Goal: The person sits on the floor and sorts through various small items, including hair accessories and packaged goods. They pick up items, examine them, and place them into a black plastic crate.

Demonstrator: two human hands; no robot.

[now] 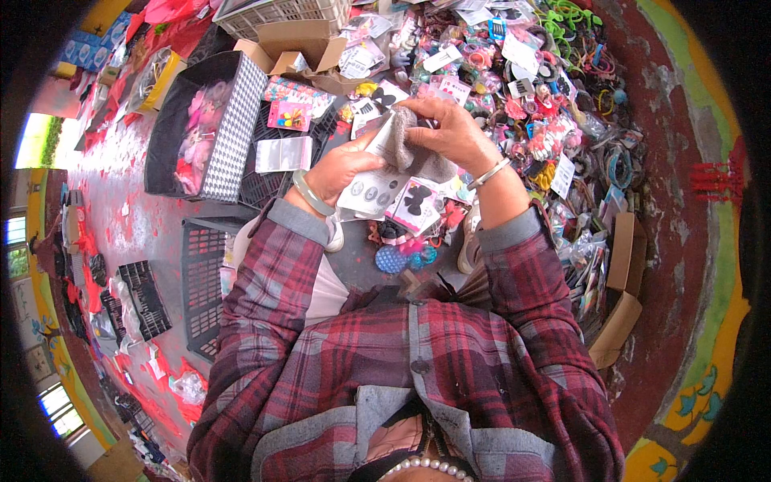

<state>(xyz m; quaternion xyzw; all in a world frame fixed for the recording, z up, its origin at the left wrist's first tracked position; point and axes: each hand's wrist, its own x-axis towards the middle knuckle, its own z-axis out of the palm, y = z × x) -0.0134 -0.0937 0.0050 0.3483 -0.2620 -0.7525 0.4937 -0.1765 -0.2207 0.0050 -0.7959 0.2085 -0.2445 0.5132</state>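
My left hand (344,167) pinches a white printed card (387,145) between thumb and fingers. Closed on a grey-brown fuzzy cloth piece (434,165), my right hand (454,135) holds it against the card's right side. Whether the cloth is fastened to the card I cannot tell. Just below both hands are a white sheet with round printed shapes (369,195) and a card with a black bow (416,202). Blue dotted round pieces (391,259) lie between my feet.
A large heap of packaged hair accessories (530,104) spreads ahead and right. To the left stand a houndstooth fabric box (241,132) with pink items and a dark plastic crate (201,281). An open cardboard box (309,55) is farther ahead; another cardboard box (617,325) sits at right.
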